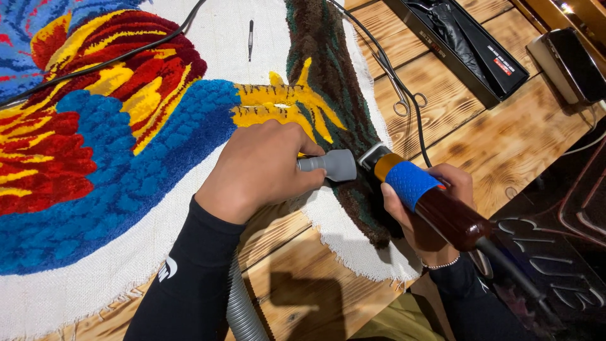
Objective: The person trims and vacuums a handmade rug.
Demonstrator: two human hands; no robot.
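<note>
A tufted rug (126, 158) in blue, red and yellow, on white backing cloth, lies over the wooden table (505, 139). Its dark brown and green strip (328, 69) runs down the right side. My left hand (259, 167) is closed on a grey vacuum nozzle (331, 164), whose ribbed hose (243, 309) passes under my forearm. My right hand (420, 211) grips an electric clipper (429, 199) with a blue grip and dark red body. The clipper's head (372, 155) rests on the brown pile right beside the nozzle mouth.
Scissors (398, 88) and a black cable (404, 95) lie on the table right of the rug. A black box (467, 47) and a dark case (571, 63) sit at the far right. A thin pen-like tool (250, 38) rests on the white backing.
</note>
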